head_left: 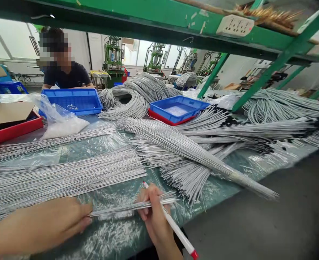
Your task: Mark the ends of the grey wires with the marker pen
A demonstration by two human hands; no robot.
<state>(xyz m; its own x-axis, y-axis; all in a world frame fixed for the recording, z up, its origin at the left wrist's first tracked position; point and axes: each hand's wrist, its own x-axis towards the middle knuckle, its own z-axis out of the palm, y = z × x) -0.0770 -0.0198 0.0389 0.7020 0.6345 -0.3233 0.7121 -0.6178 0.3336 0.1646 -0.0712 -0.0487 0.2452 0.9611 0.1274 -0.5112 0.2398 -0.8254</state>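
A thin bunch of grey wires (116, 209) stretches between my two hands just above the table's front edge. My left hand (48, 220) is closed round the bunch at its left part. Near the wires' right ends, my right hand (155, 209) grips them and also holds a white marker pen (178, 229) with red ends. The pen's red tip points up and left, beyond the fingers. Behind my hands lies a wide layer of straight grey wires (94, 169).
Wire bundles (192, 148) lie crossed at the right, some with black ends. Blue trays (175, 108), a bag of white pieces (64, 122), a red box (15, 130) and wire coils (132, 97) stand behind. A green frame (159, 21) crosses overhead. A person (66, 72) sits opposite.
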